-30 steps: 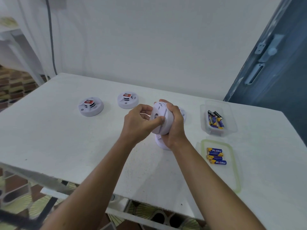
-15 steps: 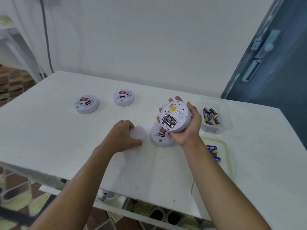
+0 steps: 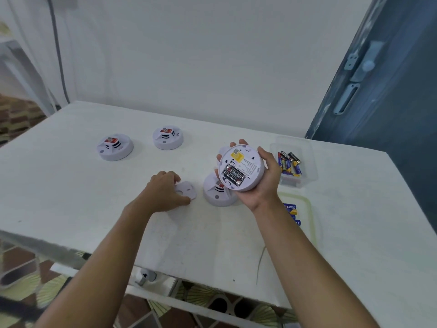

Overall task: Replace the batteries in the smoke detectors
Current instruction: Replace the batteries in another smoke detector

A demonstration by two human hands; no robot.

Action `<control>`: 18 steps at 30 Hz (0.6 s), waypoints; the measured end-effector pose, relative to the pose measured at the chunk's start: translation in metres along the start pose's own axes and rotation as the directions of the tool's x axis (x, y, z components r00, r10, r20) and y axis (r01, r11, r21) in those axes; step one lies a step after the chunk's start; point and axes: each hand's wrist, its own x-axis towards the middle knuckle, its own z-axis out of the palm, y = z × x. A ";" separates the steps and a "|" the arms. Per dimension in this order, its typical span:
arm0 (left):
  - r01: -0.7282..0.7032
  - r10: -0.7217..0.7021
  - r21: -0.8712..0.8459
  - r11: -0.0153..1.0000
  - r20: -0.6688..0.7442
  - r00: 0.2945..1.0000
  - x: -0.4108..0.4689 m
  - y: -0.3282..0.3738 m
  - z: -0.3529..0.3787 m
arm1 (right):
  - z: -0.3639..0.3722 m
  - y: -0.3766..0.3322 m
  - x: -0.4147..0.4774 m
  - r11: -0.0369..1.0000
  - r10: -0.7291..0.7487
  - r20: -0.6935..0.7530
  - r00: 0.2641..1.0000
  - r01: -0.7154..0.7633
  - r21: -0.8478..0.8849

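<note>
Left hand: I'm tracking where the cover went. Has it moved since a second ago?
Yes. The left hand came off the held detector down to the table, holding the cover plate left of the standing detector.

Both bare forearms come up from the bottom edge, left from lower left, right from lower right; each hand is holding something.
Left hand (image 3: 165,194), centre-left of frame, knuckles up, fingers curled, pinching the cover plate (image 3: 188,191). Right hand (image 3: 262,185), centre-right and higher in frame, palm up, cradles the smoke detector (image 3: 241,170); fingertips (image 3: 243,142) hook over its far rim, thumb on its right edge. Hands apart, not touching.
</note>
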 end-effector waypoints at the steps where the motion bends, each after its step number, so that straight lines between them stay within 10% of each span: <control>1: -0.024 0.021 -0.043 0.999 -0.053 0.998 -0.002 0.005 -0.001 | -0.001 -0.001 -0.001 1.000 -0.002 0.000 1.000 0.002 0.003; 6: -0.309 0.181 -0.275 0.911 -0.406 0.896 -0.025 0.060 -0.011 | -0.004 -0.004 -0.008 1.000 -0.021 -0.008 1.000 0.021 0.019; 18: -0.468 0.353 -0.219 0.856 -0.412 0.840 -0.047 0.137 0.013 | -0.011 -0.030 -0.034 0.980 -0.196 -0.098 0.976 0.191 -0.052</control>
